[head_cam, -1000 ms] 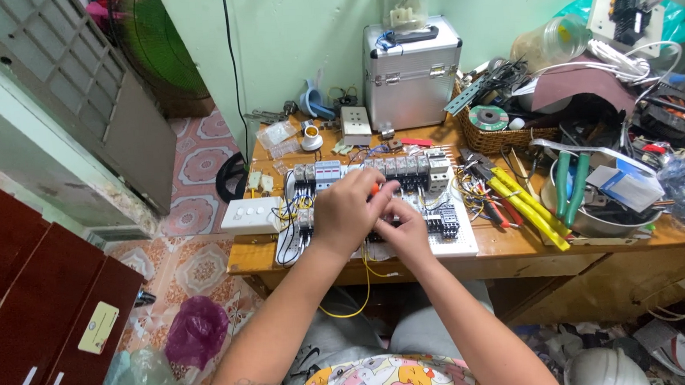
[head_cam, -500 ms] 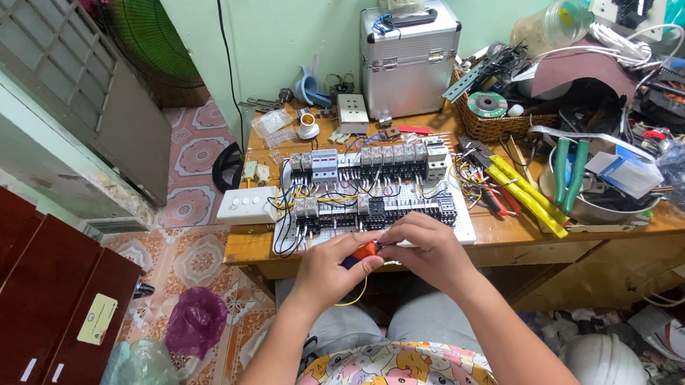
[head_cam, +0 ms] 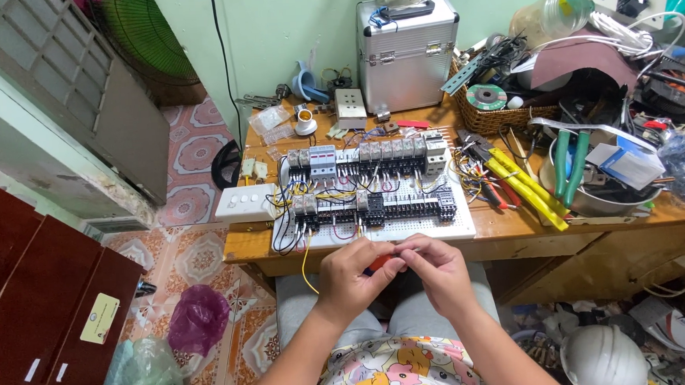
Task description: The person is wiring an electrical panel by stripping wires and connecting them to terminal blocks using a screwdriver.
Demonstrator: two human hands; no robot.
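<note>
Both hands are down in front of the wiring board (head_cam: 376, 231), just off the near edge of the wooden bench (head_cam: 244, 248), over the person's lap. Left hand (head_cam: 354, 274) and right hand (head_cam: 439, 272) meet fingertip to fingertip, both curled nearly closed, pinching a small red-orange piece (head_cam: 380, 261) between them. Can't tell what it is exactly, prob. a tool handle or connector, mostly hidden by fingers.

Risk as I see it: the piece is tiny and held over the lap, not over the board, so a slip would likely drop it to the cluttered floor below. A loose yellow wire (head_cam: 305, 258) hangs from the board's near-left corner, close to the left hand; a snagged wrist could tug it out of its terminal.

Pose: forearms come up from the bottom, converging in a V, wrists about level, knuckles up. To the right of the board lie yellow-handled pliers (head_cam: 526, 184), well apart from both hands.
</note>
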